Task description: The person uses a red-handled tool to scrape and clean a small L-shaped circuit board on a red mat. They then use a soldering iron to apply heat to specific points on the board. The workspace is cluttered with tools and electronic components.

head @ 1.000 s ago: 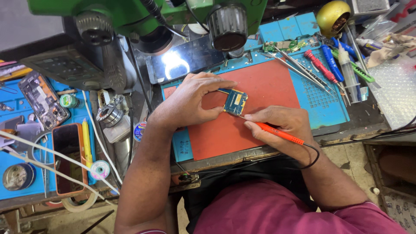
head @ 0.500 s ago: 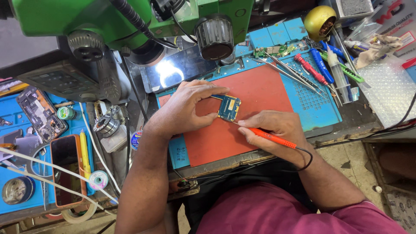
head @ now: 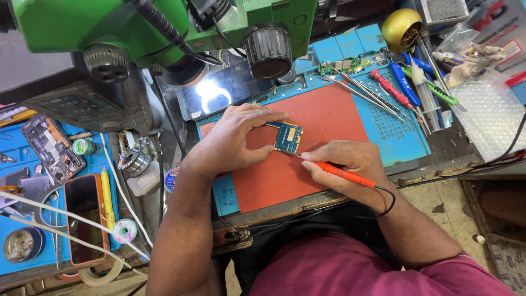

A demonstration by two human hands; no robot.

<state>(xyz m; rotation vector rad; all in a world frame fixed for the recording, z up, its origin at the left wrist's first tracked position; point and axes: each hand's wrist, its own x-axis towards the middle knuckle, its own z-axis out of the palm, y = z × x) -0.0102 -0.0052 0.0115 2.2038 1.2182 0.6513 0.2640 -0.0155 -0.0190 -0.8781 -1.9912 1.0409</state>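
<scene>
Board: I saw the small blue circuit board (head: 288,137) lying on the red mat (head: 329,118), between both hands.
Left hand (head: 236,137): pinched on the board's left edges.
Right hand (head: 345,164): closed around the orange iron (head: 342,174), tip at the board's lower right corner, pointing left.
Room: bare mat beyond; tweezers (head: 361,93) well apart.

A: The circuit board (head: 288,138)?
B: Small, blue, squarish; flat on the red mat's (head: 329,115) middle.
A: The orange soldering iron (head: 342,174)?
B: Slanted; tip toward ten o'clock, touching the board's lower edge.
</scene>
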